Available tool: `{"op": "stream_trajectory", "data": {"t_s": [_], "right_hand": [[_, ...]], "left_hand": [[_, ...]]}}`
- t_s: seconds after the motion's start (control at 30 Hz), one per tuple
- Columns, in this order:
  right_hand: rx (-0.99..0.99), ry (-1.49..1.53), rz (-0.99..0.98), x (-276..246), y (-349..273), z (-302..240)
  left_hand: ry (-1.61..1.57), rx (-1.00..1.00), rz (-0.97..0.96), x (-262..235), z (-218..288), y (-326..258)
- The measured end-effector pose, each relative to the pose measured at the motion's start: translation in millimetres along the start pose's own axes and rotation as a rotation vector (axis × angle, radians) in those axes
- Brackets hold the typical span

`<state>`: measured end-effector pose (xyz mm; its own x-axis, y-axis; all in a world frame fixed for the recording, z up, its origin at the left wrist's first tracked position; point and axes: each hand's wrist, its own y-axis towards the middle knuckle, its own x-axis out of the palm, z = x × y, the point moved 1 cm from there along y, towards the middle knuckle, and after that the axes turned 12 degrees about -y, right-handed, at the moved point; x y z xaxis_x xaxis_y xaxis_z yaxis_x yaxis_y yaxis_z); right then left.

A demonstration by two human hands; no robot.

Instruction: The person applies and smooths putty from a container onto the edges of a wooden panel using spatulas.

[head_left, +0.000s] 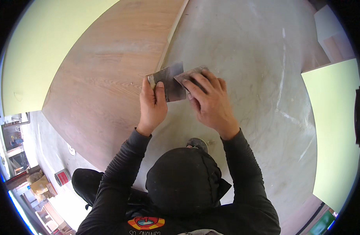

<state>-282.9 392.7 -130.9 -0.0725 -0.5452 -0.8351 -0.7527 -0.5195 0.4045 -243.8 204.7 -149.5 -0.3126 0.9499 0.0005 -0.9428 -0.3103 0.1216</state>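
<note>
My left hand [152,103] grips a wide metal putty knife [170,80] by its lower edge, thumb on the blade. My right hand [210,100] holds a second, smaller metal scraper [189,74], its fingers spread over the blade. The two blades overlap in front of me, above the seam where a brown wood-grain panel [105,78] meets a pale grey filler-coated surface [246,51]. Both sleeves are dark grey.
Pale yellow-green walls stand at the upper left [42,43] and at the right [336,129]. A red can [62,176] sits on the floor at the lower left, near stacked wooden items. A small round dark object [197,143] lies just below my hands.
</note>
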Motion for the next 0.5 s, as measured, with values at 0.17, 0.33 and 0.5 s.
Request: {"op": "stream_trajectory", "data": {"t_s": [0.17, 0.33, 0.5], "right_hand": [[-0.012, 0.087, -0.103, 20, -6, -18], [0.102, 0.551, -0.193, 79, -26, 7], [0.333, 0.830, 0.117, 133, 29, 51]], "left_hand": [[0.226, 0.139, 0.098, -1, -5, 4], [-0.269, -0.015, 0.430, -26, -9, 35], [-1.092, -0.409, 0.168, -170, -87, 69]]}}
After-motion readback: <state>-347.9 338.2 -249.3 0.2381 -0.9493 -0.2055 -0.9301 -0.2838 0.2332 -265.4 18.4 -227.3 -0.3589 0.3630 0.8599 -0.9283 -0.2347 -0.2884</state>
